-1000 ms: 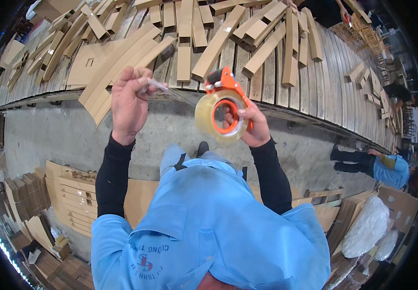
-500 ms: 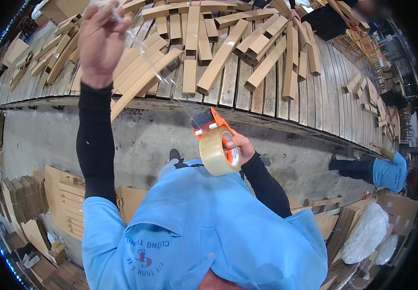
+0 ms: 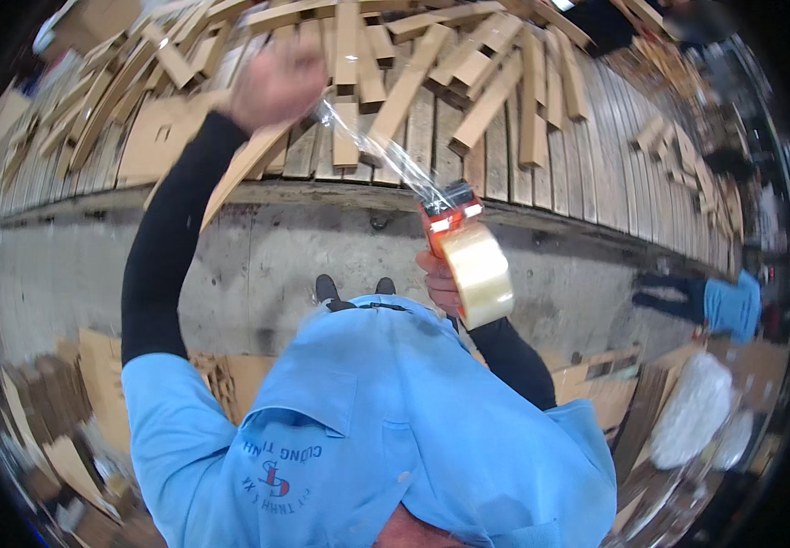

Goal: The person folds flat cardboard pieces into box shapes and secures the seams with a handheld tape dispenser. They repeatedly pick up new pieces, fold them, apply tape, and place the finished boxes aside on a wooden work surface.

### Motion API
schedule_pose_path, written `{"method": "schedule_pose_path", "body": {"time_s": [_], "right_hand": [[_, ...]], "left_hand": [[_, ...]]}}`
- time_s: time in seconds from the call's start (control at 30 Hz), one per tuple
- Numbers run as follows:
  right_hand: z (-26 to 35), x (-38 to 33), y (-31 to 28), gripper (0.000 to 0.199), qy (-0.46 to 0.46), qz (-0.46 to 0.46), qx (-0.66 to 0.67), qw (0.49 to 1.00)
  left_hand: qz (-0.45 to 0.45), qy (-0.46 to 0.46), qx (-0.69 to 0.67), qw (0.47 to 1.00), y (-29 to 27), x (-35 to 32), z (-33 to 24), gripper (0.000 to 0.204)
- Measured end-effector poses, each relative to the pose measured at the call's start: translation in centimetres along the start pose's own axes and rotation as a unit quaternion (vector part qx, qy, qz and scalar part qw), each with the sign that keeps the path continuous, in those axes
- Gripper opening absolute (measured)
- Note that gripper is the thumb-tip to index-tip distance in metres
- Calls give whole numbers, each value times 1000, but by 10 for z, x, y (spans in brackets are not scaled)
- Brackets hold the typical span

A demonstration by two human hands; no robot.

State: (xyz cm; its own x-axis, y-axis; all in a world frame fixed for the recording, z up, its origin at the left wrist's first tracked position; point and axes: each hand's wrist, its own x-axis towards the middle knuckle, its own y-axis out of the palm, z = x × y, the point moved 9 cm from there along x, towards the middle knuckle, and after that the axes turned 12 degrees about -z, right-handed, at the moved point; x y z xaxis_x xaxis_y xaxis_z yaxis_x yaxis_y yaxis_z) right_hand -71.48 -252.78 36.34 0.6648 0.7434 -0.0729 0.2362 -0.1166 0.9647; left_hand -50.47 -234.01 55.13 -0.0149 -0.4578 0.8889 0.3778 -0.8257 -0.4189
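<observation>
My right hand (image 3: pixel 440 283) grips an orange tape dispenser (image 3: pixel 434 234) with a large roll of clear packing tape (image 3: pixel 482 274) on it, held over the floor in front of my body. From the dispenser's head a strip of clear tape (image 3: pixel 386 160) runs up and left. It reaches my left hand (image 3: pixel 278 84), which is raised over the wooden slatted table (image 3: pixel 422 128). Motion blurs that hand, but it looks closed where the strip meets it. Long brown cardboard tubes (image 3: pixel 344 50) lie across the table beyond and beside it.
More cardboard pieces (image 3: pixel 93 119) are heaped at the table's left. Flat cardboard stacks (image 3: pixel 47 393) stand on the floor behind me at left. A white plastic-wrapped bundle (image 3: pixel 692 411) is at right. A co-worker in a blue shirt (image 3: pixel 731 306) stands at the table's right part.
My left hand has come down and to the right. My right hand with the dispenser has moved slightly right and turned. The tape strip between them is shorter and lies more to the right.
</observation>
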Motion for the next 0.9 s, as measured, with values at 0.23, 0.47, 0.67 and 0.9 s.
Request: {"method": "schedule_pose_path", "body": {"time_s": [0.23, 0.47, 0.67, 0.9], "right_hand": [[-10, -48, -3, 60, -49, -156, -87, 983], [33, -65, 59, 60, -209, -217, -216, 929], [20, -68, 51, 49, -127, -200, -266, 935], [44, -117, 46, 59, -121, -244, -365, 890]], "left_hand": [[143, 104, -89, 980, -10, -31, -57, 31], [162, 47, -118, 979, 4, -32, -61, 30], [184, -96, -106, 973, 5, -62, -32, 22], [106, -419, 45, 901, -85, -96, 154, 39]]}}
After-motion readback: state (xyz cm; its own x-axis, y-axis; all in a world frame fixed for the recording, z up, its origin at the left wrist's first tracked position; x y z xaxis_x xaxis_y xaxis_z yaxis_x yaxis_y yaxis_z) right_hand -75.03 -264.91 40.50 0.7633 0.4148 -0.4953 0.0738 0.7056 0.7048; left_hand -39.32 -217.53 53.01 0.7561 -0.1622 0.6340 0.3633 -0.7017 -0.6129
